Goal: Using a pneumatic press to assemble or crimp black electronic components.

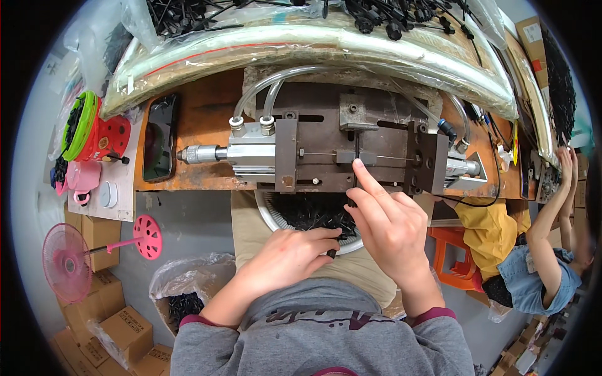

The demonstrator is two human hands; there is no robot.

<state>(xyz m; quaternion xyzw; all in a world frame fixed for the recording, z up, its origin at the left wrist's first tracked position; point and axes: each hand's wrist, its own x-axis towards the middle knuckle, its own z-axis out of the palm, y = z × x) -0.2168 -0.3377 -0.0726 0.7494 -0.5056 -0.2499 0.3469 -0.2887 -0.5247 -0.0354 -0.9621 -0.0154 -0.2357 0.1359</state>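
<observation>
My right hand [395,229] pinches a slim black plastic rod [351,199] between thumb and fingers. Its index finger reaches forward onto the small grey centre block [354,157] of a metal fixture [389,138], at the near end of a thin black stem [357,143] lying across that block. Curled above my lap, my left hand [291,254] has a small black plastic piece [331,253] at its fingertips. Its full shape is hidden. Under both hands sits a white basket [266,216] of black plastic parts [313,212]. A silver air cylinder [252,153] flanks the fixture at left, another [461,167] at right.
Plastic-wrapped padding [313,53] curves behind the fixture, black parts [401,15] heaped beyond. A phone [161,138], green-rimmed red bucket [113,138] and pink fan [66,263] stand left. A lined bin [188,272] is on the floor. Another person [542,269] works at right.
</observation>
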